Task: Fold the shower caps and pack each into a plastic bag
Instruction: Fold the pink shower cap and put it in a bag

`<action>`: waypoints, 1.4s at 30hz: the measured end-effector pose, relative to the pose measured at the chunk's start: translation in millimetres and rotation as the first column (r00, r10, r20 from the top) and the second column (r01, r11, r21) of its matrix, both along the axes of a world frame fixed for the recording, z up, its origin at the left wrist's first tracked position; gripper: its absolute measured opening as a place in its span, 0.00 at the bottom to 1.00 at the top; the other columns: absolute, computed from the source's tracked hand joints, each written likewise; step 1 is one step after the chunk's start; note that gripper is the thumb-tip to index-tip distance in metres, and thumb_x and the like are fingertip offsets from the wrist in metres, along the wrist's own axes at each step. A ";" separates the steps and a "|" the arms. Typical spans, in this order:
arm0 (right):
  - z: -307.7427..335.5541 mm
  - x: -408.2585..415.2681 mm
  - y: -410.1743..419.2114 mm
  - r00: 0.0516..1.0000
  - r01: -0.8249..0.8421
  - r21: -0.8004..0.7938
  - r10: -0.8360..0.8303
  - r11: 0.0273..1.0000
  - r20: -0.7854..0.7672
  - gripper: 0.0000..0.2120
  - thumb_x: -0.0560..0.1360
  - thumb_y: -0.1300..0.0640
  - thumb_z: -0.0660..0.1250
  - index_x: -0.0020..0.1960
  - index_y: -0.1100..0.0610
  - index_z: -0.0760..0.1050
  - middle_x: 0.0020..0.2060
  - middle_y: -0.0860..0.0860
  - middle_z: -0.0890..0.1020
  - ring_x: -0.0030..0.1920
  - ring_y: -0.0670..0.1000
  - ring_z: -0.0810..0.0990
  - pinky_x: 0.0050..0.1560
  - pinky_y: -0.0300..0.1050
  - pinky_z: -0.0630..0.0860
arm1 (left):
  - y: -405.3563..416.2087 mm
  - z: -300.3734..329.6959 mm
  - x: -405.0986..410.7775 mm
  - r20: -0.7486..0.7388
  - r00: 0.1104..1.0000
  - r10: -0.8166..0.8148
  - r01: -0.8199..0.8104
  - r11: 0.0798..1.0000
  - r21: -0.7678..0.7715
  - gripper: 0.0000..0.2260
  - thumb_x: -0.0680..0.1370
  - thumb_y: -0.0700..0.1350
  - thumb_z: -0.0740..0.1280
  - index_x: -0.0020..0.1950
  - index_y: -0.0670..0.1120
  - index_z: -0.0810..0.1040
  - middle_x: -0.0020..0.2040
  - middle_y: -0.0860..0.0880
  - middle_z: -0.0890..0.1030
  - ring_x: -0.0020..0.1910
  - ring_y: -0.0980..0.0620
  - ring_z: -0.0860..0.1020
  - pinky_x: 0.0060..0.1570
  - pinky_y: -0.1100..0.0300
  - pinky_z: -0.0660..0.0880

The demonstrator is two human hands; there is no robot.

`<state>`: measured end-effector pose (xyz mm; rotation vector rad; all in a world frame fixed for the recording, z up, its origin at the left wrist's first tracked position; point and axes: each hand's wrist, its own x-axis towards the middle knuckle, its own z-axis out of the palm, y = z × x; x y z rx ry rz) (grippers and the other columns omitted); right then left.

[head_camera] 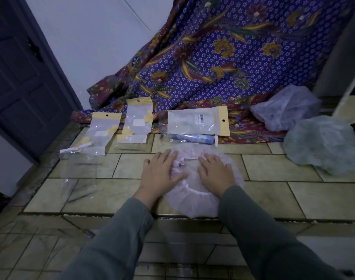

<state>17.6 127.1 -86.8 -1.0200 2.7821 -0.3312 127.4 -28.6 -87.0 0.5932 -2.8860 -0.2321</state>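
1. A pink cap (194,190) is laid flat on the tiled floor (273,190), centre of view, ruffled rim seen all round; its far left edge is bunched into a fold.
2. Left hand (162,172) is pressed flat on the cap's left edge, fingers straight and spread, thumb laid toward the cap's middle; nothing is gripped.
3. Right hand (216,172) is pressed flat on the cap's right half, fingers straight and pointed away from the body; grip open, nothing held.
4. Both forearms are covered by grey sleeves (273,239).
5. Just beyond the cap, a white bag (194,122) with a barcode label and yellow header is laid on the edge of a patterned cloth (223,57); a blue item (194,138) is seen just beneath its near edge; what it is cannot be told.
6. Left of that, two clear bags with yellow headers are seen: a middle bag (136,120) and a left bag (102,132), side by side, apart from the cap.
7. A clear sheet (79,178), faint, is spread on the floor near the left bag.
8. At far right, two more caps are heaped, well apart from the hands: a white cap (285,108) partly on the cloth, a grey-green cap (322,144) just in front of it.
9. A dark door (21,77) stands at left; the cloth is draped up the wall (91,37) behind.
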 end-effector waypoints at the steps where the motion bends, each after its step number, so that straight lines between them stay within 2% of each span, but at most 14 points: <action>1: 0.0 1.3 1.9 0.999 0.046 0.043 -0.046 0.998 -0.016 0.23 0.81 0.46 0.48 0.75 0.49 0.58 0.75 0.47 0.58 0.74 0.52 0.55 0.69 0.56 0.57 | -5.3 -1.8 1.5 0.071 0.997 0.006 -0.005 1.000 -0.020 0.34 0.74 0.70 0.56 0.76 0.57 0.53 0.77 0.52 0.56 0.74 0.49 0.56 0.66 0.47 0.58; 3: 6.3 6.6 2.9 0.992 0.126 0.131 -0.122 0.983 -0.041 0.26 0.79 0.40 0.49 0.73 0.51 0.61 0.73 0.52 0.62 0.70 0.55 0.61 0.65 0.55 0.62 | -13.8 0.8 3.0 0.113 0.991 0.078 -0.077 0.997 -0.006 0.37 0.73 0.69 0.58 0.77 0.57 0.50 0.77 0.50 0.54 0.75 0.46 0.55 0.65 0.44 0.60; 7: 34.3 8.9 -1.6 0.977 0.209 0.205 -0.212 0.956 -0.009 0.35 0.76 0.32 0.45 0.66 0.55 0.72 0.64 0.58 0.72 0.63 0.58 0.69 0.60 0.53 0.66 | -16.1 22.1 -5.8 0.112 0.970 0.216 -0.231 0.962 0.148 0.38 0.68 0.62 0.70 0.74 0.55 0.60 0.70 0.48 0.68 0.67 0.44 0.67 0.61 0.47 0.65; 12: 47.9 -16.5 -18.7 0.989 0.139 -0.206 -0.126 0.969 0.076 0.18 0.78 0.45 0.57 0.62 0.55 0.71 0.62 0.54 0.72 0.64 0.56 0.67 0.63 0.53 0.66 | -12.4 25.9 -20.5 0.047 0.985 0.164 -0.169 0.912 0.375 0.32 0.67 0.47 0.73 0.69 0.55 0.66 0.65 0.48 0.73 0.62 0.44 0.74 0.61 0.49 0.70; 16: 36.0 -32.7 -20.8 0.915 0.218 -0.330 -0.075 0.918 0.396 0.27 0.77 0.41 0.60 0.72 0.50 0.61 0.67 0.53 0.72 0.66 0.56 0.69 0.67 0.56 0.65 | -12.8 21.4 -18.8 -0.192 0.981 0.038 0.073 0.840 0.538 0.29 0.68 0.39 0.71 0.68 0.50 0.69 0.64 0.47 0.71 0.63 0.47 0.72 0.61 0.65 0.66; 18: 32.8 -36.6 -17.4 0.876 0.296 -0.419 -0.069 0.859 0.477 0.27 0.77 0.41 0.59 0.72 0.51 0.63 0.66 0.54 0.73 0.64 0.55 0.72 0.66 0.53 0.67 | -13.6 21.4 -14.8 -0.345 0.938 0.033 0.186 0.794 0.579 0.23 0.68 0.42 0.71 0.63 0.49 0.74 0.60 0.51 0.74 0.61 0.53 0.73 0.56 0.75 0.64; 21: 30.1 -41.5 -13.4 0.906 0.255 -0.421 -0.063 0.870 0.419 0.27 0.76 0.47 0.64 0.73 0.49 0.62 0.67 0.56 0.69 0.66 0.56 0.68 0.68 0.54 0.65 | -14.7 21.8 -10.6 -0.503 0.859 0.100 0.263 0.756 0.600 0.16 0.68 0.56 0.69 0.51 0.48 0.79 0.51 0.53 0.79 0.52 0.58 0.77 0.52 0.70 0.70; 23: 28.1 -43.5 -10.6 0.916 0.190 -0.418 -0.008 0.888 0.401 0.30 0.71 0.55 0.68 0.72 0.48 0.65 0.66 0.54 0.70 0.67 0.56 0.66 0.68 0.55 0.64 | -17.4 20.6 -11.6 -0.546 0.833 0.089 0.294 0.765 0.573 0.14 0.69 0.57 0.68 0.45 0.48 0.79 0.46 0.55 0.79 0.49 0.57 0.77 0.52 0.64 0.71; 27: 27.5 -41.9 -1.3 0.904 0.178 -0.642 0.133 0.746 0.405 0.08 0.71 0.62 0.70 0.50 0.55 0.77 0.46 0.50 0.79 0.51 0.51 0.76 0.54 0.44 0.72 | -17.8 27.5 -16.5 -0.543 0.840 0.017 0.327 0.782 0.531 0.04 0.70 0.49 0.71 0.42 0.54 0.78 0.46 0.52 0.79 0.49 0.59 0.76 0.54 0.67 0.69; 30: 27.8 -30.1 2.0 0.905 0.225 -0.732 0.141 0.644 0.402 0.04 0.76 0.56 0.67 0.44 0.55 0.76 0.37 0.46 0.77 0.40 0.44 0.74 0.43 0.36 0.70 | -10.0 27.0 -22.7 -0.498 0.860 0.111 0.277 0.718 0.639 0.03 0.72 0.43 0.73 0.42 0.49 0.79 0.47 0.48 0.79 0.45 0.63 0.75 0.46 0.73 0.70; 32: 21.7 -26.9 0.3 0.920 0.250 -0.699 0.060 0.670 0.387 0.08 0.77 0.51 0.65 0.41 0.54 0.75 0.34 0.48 0.78 0.37 0.45 0.74 0.41 0.40 0.71 | -6.3 20.2 -29.6 -0.430 0.873 0.232 0.169 0.682 0.712 0.03 0.73 0.47 0.71 0.42 0.49 0.80 0.44 0.50 0.80 0.43 0.56 0.78 0.42 0.62 0.76; 35: 10.8 -32.3 4.9 0.934 0.328 -0.638 -0.137 0.697 0.331 0.09 0.78 0.53 0.63 0.42 0.56 0.76 0.37 0.54 0.80 0.40 0.53 0.77 0.44 0.47 0.74 | -12.8 12.4 -34.7 -0.356 0.840 0.410 -0.036 0.696 0.717 0.07 0.73 0.51 0.66 0.39 0.49 0.78 0.35 0.48 0.80 0.34 0.49 0.78 0.34 0.54 0.75; 39: 2.3 -41.1 18.6 0.894 0.441 -0.539 -0.302 0.717 0.330 0.10 0.80 0.54 0.60 0.47 0.57 0.77 0.42 0.53 0.81 0.44 0.54 0.79 0.44 0.44 0.72 | -27.9 10.9 -30.3 -0.313 0.796 0.518 -0.183 0.699 0.691 0.11 0.78 0.46 0.64 0.35 0.47 0.74 0.32 0.49 0.77 0.34 0.48 0.75 0.30 0.62 0.66; 42: 8.9 -38.2 9.8 0.923 0.360 -0.455 -0.381 0.814 0.048 0.08 0.79 0.53 0.60 0.54 0.53 0.75 0.51 0.52 0.79 0.49 0.54 0.76 0.49 0.48 0.73 | -25.8 7.1 -31.7 -0.341 0.807 0.482 -0.122 0.701 0.703 0.06 0.77 0.46 0.65 0.41 0.47 0.77 0.37 0.50 0.80 0.38 0.50 0.77 0.33 0.62 0.69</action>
